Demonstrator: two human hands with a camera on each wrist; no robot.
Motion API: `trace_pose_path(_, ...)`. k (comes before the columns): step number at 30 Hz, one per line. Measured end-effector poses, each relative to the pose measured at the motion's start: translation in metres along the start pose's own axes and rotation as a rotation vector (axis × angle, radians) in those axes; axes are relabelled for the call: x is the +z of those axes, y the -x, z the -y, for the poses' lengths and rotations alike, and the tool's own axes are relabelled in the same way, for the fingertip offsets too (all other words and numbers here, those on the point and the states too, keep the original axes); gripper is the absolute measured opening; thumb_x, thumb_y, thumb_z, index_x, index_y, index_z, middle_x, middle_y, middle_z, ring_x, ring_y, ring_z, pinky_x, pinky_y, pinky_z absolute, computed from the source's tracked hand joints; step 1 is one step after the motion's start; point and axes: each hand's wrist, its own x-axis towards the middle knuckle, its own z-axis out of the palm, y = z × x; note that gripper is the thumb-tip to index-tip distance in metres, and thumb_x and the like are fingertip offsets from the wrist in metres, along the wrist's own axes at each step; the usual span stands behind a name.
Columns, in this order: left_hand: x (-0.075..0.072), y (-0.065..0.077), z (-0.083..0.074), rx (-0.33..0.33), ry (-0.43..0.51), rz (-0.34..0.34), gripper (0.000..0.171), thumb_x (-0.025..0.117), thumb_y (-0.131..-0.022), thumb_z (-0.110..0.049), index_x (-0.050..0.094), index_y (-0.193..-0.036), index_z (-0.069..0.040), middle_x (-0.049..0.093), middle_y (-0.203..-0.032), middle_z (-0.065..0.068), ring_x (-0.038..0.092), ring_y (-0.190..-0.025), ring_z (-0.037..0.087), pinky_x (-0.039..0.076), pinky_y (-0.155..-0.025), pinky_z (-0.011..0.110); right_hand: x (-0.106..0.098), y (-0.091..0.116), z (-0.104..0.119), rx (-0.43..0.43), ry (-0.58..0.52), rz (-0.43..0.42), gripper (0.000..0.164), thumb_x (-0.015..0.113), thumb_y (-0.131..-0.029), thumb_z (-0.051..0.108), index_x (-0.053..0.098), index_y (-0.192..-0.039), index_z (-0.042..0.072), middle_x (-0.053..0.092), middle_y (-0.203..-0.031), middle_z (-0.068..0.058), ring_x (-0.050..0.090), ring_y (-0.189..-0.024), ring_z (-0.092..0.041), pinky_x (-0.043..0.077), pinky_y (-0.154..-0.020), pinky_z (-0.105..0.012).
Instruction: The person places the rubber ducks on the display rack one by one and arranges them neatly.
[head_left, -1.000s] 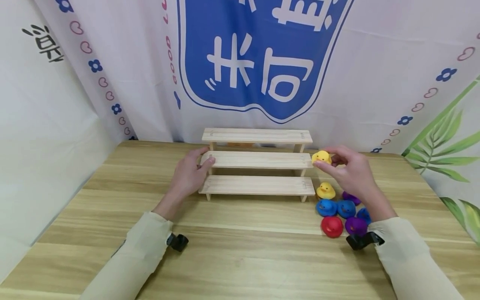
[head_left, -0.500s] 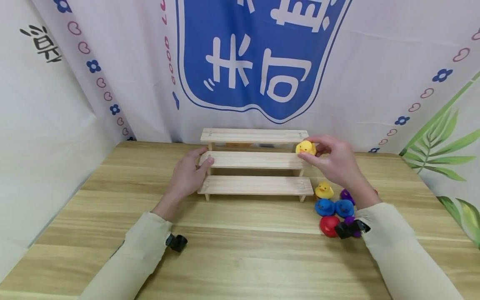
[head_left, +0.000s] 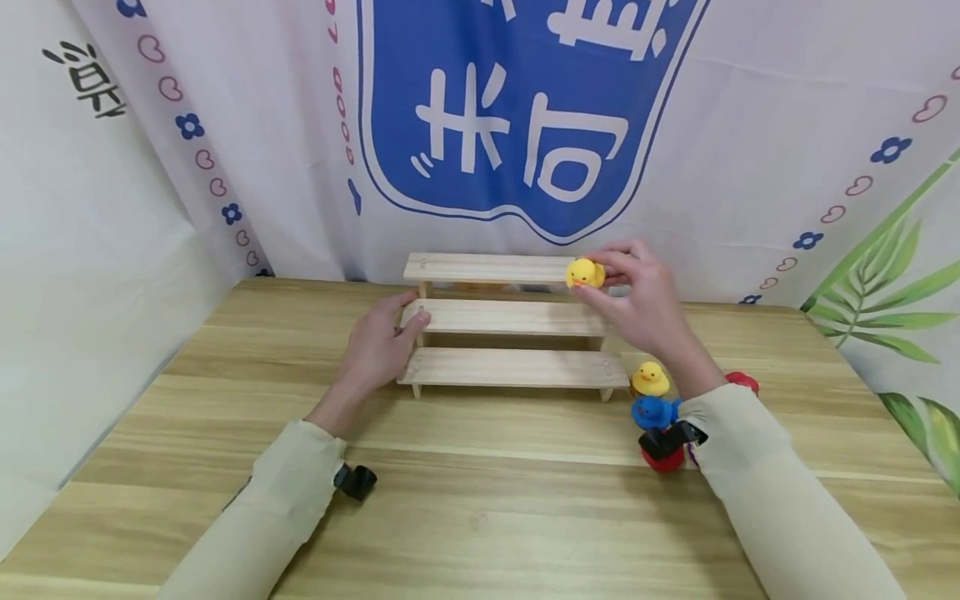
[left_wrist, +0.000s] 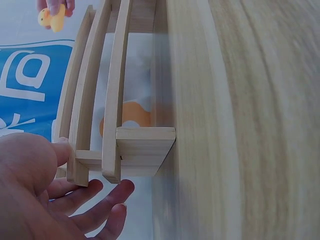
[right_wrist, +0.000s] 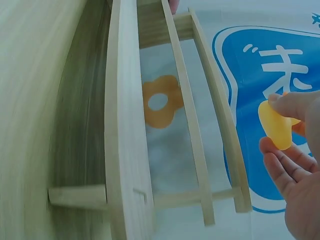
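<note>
Nearest are the person's 2 pale sleeves point(head_left: 292, 467), each with a black camera point(head_left: 356, 483) at the wrist. On the wooden table point(head_left: 465, 517), the right sleeve hides part of a duck group; a red duck point(head_left: 664, 462), a blue duck point(head_left: 654, 412) and a loose yellow duck point(head_left: 649, 379) can be seen.

Beyond is a wooden stand point(head_left: 510, 367) of 3 steps, its long axis lying left to right before the person. The left hand point(head_left: 381, 346) grips the left end of the middle step point(head_left: 510, 317), thumb above, fingers below.

Farther, the right hand point(head_left: 641, 292) pinches the held yellow duck point(head_left: 581, 273) between thumb and fingertips. In the head view this duck covers the right part of the top step point(head_left: 487, 267); the wrist views show it apart from the wood. So the right hand is nearer to this end, and the step extends leftward from the duck. Whether the duck is exactly above the board cannot be told.

Behind hangs a white cloth point(head_left: 750, 167).
</note>
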Motion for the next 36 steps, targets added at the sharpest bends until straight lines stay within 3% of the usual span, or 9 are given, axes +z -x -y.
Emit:
trace_pose_path(4,0.001,-0.001,-0.003,0.007,-0.002,0.005,0.060,0.050,-0.113,-0.041,0.040,-0.164,-0.011,0.040,-0.169,0.019,0.063,-0.131,0.043,0.052,-0.110,0.059,0.005,-0.004,0.002,0.038,-0.033,0.014,0.043,0.079,-0.097,0.022,0.071,-0.135,0.004,0.059,-0.134,-0.016,0.067,-0.111,-0.031,0.060,-0.101,-0.048)
trace_pose_path(6,0.002,-0.001,-0.004,0.010,-0.003,0.009,0.059,0.050,-0.113,-0.040,0.040,-0.164,-0.011,0.039,-0.169,0.020,0.062,-0.131,0.043,0.052,-0.110,0.059,0.009,-0.006,0.003,0.048,-0.052,0.020,0.044,0.079,-0.097,0.022,0.070,-0.136,0.005,0.060,-0.134,-0.015,0.067,-0.112,-0.031,0.060,-0.103,-0.051)
trace_pose_path(25,0.002,-0.002,-0.001,-0.014,0.003,0.013,0.061,0.050,-0.113,-0.040,0.038,-0.164,-0.010,0.038,-0.170,0.021,0.060,-0.135,0.044,0.046,-0.117,0.060,0.051,-0.028,0.026,0.020,-0.164,0.090,0.041,0.074,-0.100,0.019,0.069,-0.139,0.009,0.064,-0.145,-0.008,0.064,-0.119,-0.025,0.059,-0.106,-0.041)
trace_pose_path(36,0.001,-0.001,-0.004,-0.015,-0.013,0.011,0.061,0.049,-0.113,-0.041,0.037,-0.165,-0.011,0.037,-0.170,0.022,0.066,-0.122,0.040,0.053,-0.108,0.057,0.070,-0.040,0.044,-0.001,-0.182,0.148,0.042,0.071,-0.102,0.015,0.065,-0.143,0.008,0.069,-0.139,-0.012,0.070,-0.117,-0.029,0.060,-0.104,-0.040)
